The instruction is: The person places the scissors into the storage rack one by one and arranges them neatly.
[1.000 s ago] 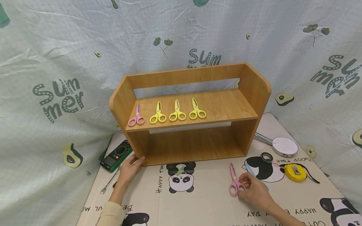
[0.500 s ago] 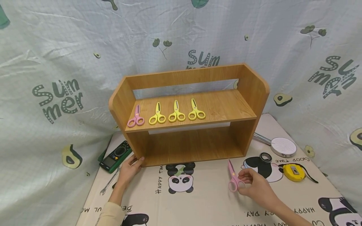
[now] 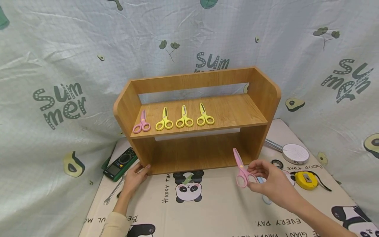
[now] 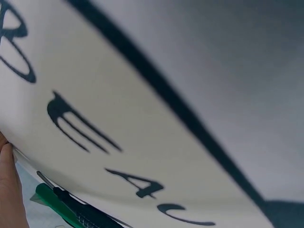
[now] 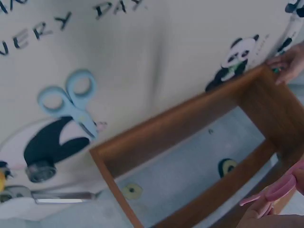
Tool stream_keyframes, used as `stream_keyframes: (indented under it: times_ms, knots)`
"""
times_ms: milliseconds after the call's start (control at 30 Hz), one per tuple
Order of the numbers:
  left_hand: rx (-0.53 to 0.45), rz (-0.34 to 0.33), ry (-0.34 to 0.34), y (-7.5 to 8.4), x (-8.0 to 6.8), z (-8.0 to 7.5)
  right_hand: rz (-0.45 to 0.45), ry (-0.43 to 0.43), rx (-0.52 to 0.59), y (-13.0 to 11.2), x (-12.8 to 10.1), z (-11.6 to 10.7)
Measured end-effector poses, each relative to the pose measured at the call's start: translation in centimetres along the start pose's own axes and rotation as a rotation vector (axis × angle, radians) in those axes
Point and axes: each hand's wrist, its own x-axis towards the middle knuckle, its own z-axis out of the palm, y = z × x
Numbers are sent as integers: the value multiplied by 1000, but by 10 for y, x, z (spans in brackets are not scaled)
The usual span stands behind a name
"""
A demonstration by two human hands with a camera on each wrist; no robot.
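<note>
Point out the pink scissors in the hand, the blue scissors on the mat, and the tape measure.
pink scissors point(image 3: 241, 171), head view, by the pivot.
blue scissors point(image 5: 66, 102), right wrist view, below the handle loops.
tape measure point(image 3: 308, 179), head view, yellow case.

I see a cream long sleeve point(image 3: 116, 224) covering my left forearm; my right forearm point(image 3: 319, 217) is bare, both hands without gloves.

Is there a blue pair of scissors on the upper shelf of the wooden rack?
No. In the head view the upper shelf holds one pink pair of scissors and three yellow pairs; none is blue.
</note>
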Motion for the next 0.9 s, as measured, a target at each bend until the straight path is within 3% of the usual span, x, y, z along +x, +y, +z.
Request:
stream_keyframes:
  times_ms: [233,467,900]
  knots:
    - [-1,7,-4,0,1,0,-71,33,-45,-35,15,-15]
    - [-1,13,-5,0,0,0,-165,59,-53,-64,47,-30]
    - [0,21,5,1,-4,1,-108,52,-110,-99,129,-39]
